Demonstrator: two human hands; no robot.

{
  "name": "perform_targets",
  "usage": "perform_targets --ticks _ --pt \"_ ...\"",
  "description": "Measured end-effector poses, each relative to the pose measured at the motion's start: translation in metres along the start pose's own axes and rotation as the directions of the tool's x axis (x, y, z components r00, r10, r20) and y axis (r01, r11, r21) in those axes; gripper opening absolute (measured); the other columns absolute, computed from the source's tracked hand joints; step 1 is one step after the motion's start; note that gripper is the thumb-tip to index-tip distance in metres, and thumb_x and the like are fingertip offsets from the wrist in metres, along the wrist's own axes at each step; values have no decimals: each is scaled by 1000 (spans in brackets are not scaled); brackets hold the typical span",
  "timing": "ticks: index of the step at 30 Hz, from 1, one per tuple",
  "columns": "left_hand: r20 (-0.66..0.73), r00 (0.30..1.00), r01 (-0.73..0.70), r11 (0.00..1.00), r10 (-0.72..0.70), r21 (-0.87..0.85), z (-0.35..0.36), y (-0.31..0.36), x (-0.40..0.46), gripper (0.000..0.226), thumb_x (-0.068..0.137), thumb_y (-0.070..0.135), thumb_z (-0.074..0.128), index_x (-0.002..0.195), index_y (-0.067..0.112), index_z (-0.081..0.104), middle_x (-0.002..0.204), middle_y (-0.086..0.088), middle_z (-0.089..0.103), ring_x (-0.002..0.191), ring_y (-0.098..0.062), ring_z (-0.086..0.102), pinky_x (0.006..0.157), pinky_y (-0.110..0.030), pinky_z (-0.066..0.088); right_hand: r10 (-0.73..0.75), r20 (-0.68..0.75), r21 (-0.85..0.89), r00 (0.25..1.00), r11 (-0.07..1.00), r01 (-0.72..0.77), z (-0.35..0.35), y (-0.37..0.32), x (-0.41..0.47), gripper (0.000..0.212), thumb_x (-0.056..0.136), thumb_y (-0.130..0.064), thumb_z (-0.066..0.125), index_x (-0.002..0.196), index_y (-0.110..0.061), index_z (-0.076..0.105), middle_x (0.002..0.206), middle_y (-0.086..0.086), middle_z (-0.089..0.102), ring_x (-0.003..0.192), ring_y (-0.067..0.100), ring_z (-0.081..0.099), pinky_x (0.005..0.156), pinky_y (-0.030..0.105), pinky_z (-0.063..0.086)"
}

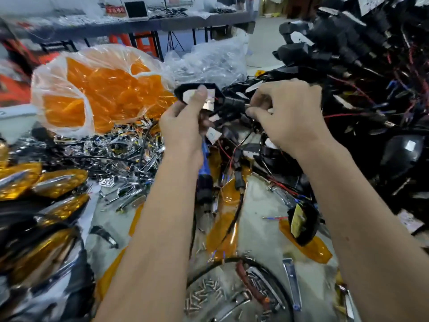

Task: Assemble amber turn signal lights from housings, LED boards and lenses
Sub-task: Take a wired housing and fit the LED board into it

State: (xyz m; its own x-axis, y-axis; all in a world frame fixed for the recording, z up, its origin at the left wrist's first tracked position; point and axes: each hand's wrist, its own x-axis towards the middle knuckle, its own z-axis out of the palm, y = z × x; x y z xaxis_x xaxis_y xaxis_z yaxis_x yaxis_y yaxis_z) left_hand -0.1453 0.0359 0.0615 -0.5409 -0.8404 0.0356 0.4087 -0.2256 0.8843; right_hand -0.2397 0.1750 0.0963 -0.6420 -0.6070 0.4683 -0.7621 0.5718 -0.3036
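Observation:
My left hand grips a black turn signal housing with a white board showing inside it, thumb pressed on its front. My right hand pinches the housing's black stem and its wires just to the right. Both are raised above the table's middle. A clear bag of amber lenses bulges at the left. Loose amber lenses lie on the table below my hands. Another black housing with a yellow board lies at the lower right.
A heap of black housings with red and blue wires fills the right side. Chrome reflectors are piled centre-left. Finished amber lights are stacked at the left. Screws sit in a dish near the bottom edge.

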Motion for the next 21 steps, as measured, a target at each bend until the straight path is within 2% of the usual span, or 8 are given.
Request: perform_targets --ticks 2,5,8,9,11,14,17,21 --pt "-92 996 -28 996 20 -86 -24 20 -1 26 96 35 73 90 12 62 70 -2 58 52 -13 50 50 -25 45 -113 122 191 986 978 88 1 -39 -4 19 93 -37 75 86 -19 74 80 0 71 81 22 66 80 38 56" --pt "-145 989 -22 999 14 -49 -65 46 -3 35 106 43 55 108 8 63 77 -4 67 58 -17 60 56 -28 51 -306 301 344 903 918 196 6 -96 -17 26 90 -35 79 75 -15 75 64 -2 68 60 11 63 60 19 50" --pt "-180 981 118 967 -78 226 -116 63 -16 36 107 40 51 114 7 61 91 -12 65 58 -22 58 51 -29 48 -431 520 488 737 858 159 22 -133 -32 29 95 -29 74 72 -10 75 64 2 73 54 13 70 48 21 50" --pt "-180 978 162 937 -109 309 -131 66 -24 35 108 38 49 116 6 60 96 -15 61 55 -21 54 47 -26 43 -444 536 528 718 840 125 28 -139 -34 31 97 -28 72 71 -10 75 65 3 74 53 15 70 48 22 50" --pt "-178 975 194 907 -135 375 -154 64 -42 26 108 27 44 110 5 57 88 -16 59 45 -17 49 40 -20 36 -377 477 594 794 804 25 46 -147 -35 30 100 -28 68 76 -10 75 69 5 75 55 19 70 50 29 52" --pt "-182 969 218 925 -167 313 -167 54 -70 9 100 7 41 100 7 50 71 -12 56 39 -17 48 38 -20 36 -195 397 610 897 786 -99 74 -156 -38 27 103 -39 62 95 -16 74 87 6 75 66 20 67 64 40 57" --pt "-91 984 179 910 -156 374 -172 39 -80 14 99 3 42 111 7 47 70 -10 58 43 -23 53 41 -26 41 -207 455 675 866 715 -183 96 -159 -52 20 103 -41 62 94 -27 73 87 -8 73 58 7 61 53 26 50" --pt "61 984 117 863 -168 491 -177 30 -81 21 101 13 43 119 22 48 63 1 68 52 -23 61 44 -30 49 -247 366 771 897 620 -144 110 -151 -62 7 96 -24 74 95 -18 79 67 -10 69 51 -1 55 48 14 42"
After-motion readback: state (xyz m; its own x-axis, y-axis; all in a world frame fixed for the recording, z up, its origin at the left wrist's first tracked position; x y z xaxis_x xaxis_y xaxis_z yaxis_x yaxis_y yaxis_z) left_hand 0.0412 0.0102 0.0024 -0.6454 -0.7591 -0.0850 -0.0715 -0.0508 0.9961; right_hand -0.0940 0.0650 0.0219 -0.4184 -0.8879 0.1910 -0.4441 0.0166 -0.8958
